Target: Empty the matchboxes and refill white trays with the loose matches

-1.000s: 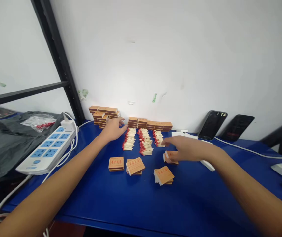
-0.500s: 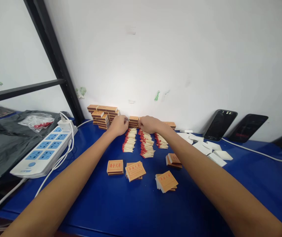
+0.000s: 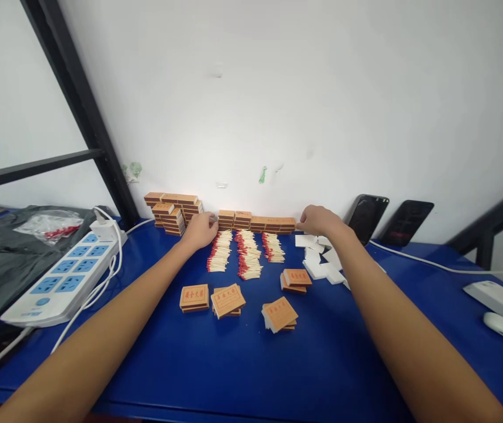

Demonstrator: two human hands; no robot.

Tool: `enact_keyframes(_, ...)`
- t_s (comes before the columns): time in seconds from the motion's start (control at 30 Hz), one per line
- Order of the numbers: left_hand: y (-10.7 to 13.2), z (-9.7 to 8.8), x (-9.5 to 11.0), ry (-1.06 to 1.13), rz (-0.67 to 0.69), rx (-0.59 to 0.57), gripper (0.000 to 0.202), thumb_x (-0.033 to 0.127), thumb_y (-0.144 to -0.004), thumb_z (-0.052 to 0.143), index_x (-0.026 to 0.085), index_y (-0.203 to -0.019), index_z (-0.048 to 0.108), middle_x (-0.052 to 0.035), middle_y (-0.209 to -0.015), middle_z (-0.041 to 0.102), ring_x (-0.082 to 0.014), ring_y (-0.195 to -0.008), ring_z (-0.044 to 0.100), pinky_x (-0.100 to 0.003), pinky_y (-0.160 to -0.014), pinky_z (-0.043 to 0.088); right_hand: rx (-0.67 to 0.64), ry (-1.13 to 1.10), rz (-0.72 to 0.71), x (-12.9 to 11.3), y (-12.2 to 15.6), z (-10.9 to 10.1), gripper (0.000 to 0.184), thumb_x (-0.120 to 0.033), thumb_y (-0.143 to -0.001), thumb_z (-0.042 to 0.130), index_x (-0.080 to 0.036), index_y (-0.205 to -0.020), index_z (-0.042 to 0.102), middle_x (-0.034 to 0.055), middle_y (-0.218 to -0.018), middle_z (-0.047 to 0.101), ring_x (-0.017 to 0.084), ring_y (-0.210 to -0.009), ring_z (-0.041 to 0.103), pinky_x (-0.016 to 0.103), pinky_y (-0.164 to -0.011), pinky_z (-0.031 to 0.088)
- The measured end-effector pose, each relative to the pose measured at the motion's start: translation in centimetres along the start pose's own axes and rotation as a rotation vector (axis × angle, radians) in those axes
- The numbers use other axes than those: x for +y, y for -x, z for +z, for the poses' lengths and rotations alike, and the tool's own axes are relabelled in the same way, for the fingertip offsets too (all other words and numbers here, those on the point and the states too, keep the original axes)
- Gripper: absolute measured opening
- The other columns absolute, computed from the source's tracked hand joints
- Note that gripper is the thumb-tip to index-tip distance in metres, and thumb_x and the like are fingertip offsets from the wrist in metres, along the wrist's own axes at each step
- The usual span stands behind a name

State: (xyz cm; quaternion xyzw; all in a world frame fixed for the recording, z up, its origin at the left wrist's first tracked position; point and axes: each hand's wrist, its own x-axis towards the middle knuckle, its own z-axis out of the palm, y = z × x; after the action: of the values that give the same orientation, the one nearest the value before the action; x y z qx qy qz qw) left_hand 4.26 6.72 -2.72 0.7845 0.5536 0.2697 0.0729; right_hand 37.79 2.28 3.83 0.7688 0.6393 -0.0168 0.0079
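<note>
- Right hand [image 3: 319,222] has swung from mid-row to the right end of the matchbox row [image 3: 273,224], fingers bent, grip unclear!
- Left hand [image 3: 201,230] curls at its left end, grip unclear too.
- Row lines the blue counter [image 3: 216,364] by the white wall [image 3: 242,117]; power strip [image 3: 63,274] far left.

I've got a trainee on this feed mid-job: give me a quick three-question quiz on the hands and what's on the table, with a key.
1. Count: how many piles of loose matches lie side by side on the blue table?
2. True or false: the power strip is nearer the left hand than the right hand.
3. Choose: seen from the wearer's side, where along the low matchbox row is the right hand? A) at its left end; B) at its middle; C) at its right end.

Key: 1. Three. 2. True. 3. C.
</note>
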Motion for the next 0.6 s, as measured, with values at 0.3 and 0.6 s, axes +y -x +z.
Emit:
enact_keyframes(0.3,0.3,0.1,0.1,-0.034,0.018,0.003,0.030,0.026,-0.097,0.055,0.019,-0.117,0.077,-0.0105,-0.111,0.083,-0.0278,-0.113,0.077,-0.033,-0.101,0.057,-0.051,0.026,-0.028,-0.8,-1.2,1.6,0.046,-0.045,-0.092,0.073,-0.012,-0.124,0.075,0.0227,-0.121,0.077,0.031,-0.109,0.074,0.034,-0.080,0.054)
enact_keyframes(0.6,0.5,-0.2,0.7,-0.083,0.011,-0.012,0.027,0.027,-0.097,0.056,0.019,-0.111,0.078,-0.0114,-0.109,0.083,-0.0299,-0.112,0.076,-0.034,-0.096,0.058,-0.047,0.016,-0.045,-1.4,-1.0,1.6,0.050,-0.050,-0.094,0.073,-0.012,-0.126,0.074,0.0232,-0.121,0.076,0.033,-0.111,0.073,0.036,-0.083,0.055)
